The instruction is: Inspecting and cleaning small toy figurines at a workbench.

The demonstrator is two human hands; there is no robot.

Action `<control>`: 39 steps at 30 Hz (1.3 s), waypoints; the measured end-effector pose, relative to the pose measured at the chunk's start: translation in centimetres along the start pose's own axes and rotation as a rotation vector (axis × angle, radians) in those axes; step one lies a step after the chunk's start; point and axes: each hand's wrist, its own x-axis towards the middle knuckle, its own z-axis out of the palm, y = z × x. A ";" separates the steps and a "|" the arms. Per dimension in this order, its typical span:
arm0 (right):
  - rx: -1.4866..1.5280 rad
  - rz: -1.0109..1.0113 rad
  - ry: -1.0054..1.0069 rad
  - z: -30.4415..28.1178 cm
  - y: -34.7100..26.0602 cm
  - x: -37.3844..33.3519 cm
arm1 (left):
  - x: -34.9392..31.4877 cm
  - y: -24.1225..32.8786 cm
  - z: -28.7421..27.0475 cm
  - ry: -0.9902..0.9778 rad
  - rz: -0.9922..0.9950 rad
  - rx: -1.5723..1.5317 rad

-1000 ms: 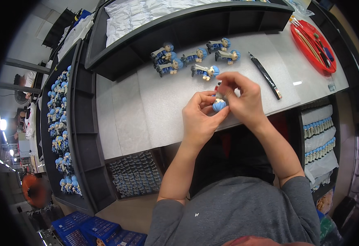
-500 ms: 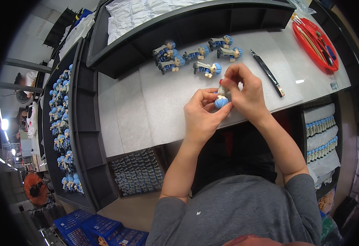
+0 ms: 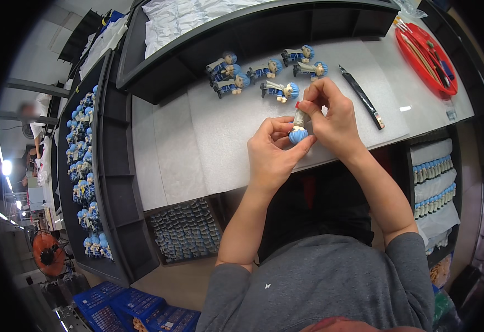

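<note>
Basically no change vs 1 s ago: left hand [image 3: 272, 152] & right hand [image 3: 333, 119] stay pinching small blue-haired plastic figurine [image 3: 299, 126] above grey surface [image 3: 197, 138]; fiddly work ongoing.

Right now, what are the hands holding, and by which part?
A blue-haired figurine: left hand at its head, right hand around its body and feet.

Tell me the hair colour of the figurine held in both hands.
Light blue: the figurine has a blue-haired head, seen in the head view.
</note>
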 end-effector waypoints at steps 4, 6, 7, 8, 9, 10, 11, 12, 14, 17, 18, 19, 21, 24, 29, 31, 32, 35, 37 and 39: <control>0.030 0.001 -0.046 -0.2 0.2 0.2 | -0.2 0.1 0.0 0.022 -0.039 0.013; 0.002 -0.010 0.010 -0.2 0.1 0.2 | -0.1 0.1 0.0 -0.003 -0.002 -0.004; -0.003 0.009 -0.022 -0.2 0.0 0.1 | -0.1 0.1 0.0 -0.003 -0.012 0.005; 0.009 -0.009 -0.036 -0.2 -0.1 0.1 | -0.1 0.1 0.1 0.007 -0.016 -0.005; 0.022 -0.035 -0.054 -0.1 -0.2 0.1 | -0.1 0.1 0.0 0.019 -0.026 -0.015; -0.011 -0.104 -0.088 -0.1 -0.3 0.0 | -0.1 0.1 0.1 0.020 -0.024 -0.017; -0.023 -0.064 -0.065 -0.1 -0.3 0.1 | 0.0 0.0 0.1 0.021 -0.013 -0.005; -0.012 -0.027 -0.047 -0.1 -0.2 0.1 | -0.1 0.0 0.1 0.021 0.000 0.008; -0.001 0.005 -0.026 -0.2 -0.1 0.3 | -0.2 0.1 0.1 0.019 -0.022 0.008; -0.014 -0.028 -0.059 -0.3 0.2 0.4 | -0.1 0.2 -0.1 0.014 -0.040 0.027; -0.012 -0.021 -0.059 -0.3 0.3 0.5 | -0.1 0.1 0.0 0.016 -0.049 0.038; -0.010 -0.011 -0.059 -0.3 0.3 0.5 | -0.1 0.1 0.0 0.019 -0.045 0.038; -0.006 -0.005 -0.054 -0.3 0.3 0.4 | 0.0 0.0 0.0 0.008 -0.055 -0.007; 0.029 -0.089 -0.115 -0.1 0.0 0.2 | -0.1 0.0 0.0 0.022 -0.047 0.011; -0.014 0.031 -0.053 -0.2 -0.1 0.4 | -0.3 -0.1 0.0 0.003 -0.013 0.032; 0.029 -0.069 -0.088 -0.1 -0.2 0.3 | -0.2 0.0 -0.1 0.006 -0.035 0.043; 0.017 -0.077 -0.130 -0.1 -0.2 0.4 | -0.2 0.0 -0.1 0.004 -0.016 0.043; -0.011 0.056 -0.021 -0.2 -0.3 0.7 | -0.1 0.0 0.0 0.005 -0.021 0.031; 0.014 0.033 -0.043 -0.2 -0.4 0.7 | -0.1 0.1 -0.1 -0.005 -0.033 0.030; -0.001 0.043 -0.163 -0.1 -0.4 0.5 | -0.2 0.2 -0.1 0.007 -0.047 0.039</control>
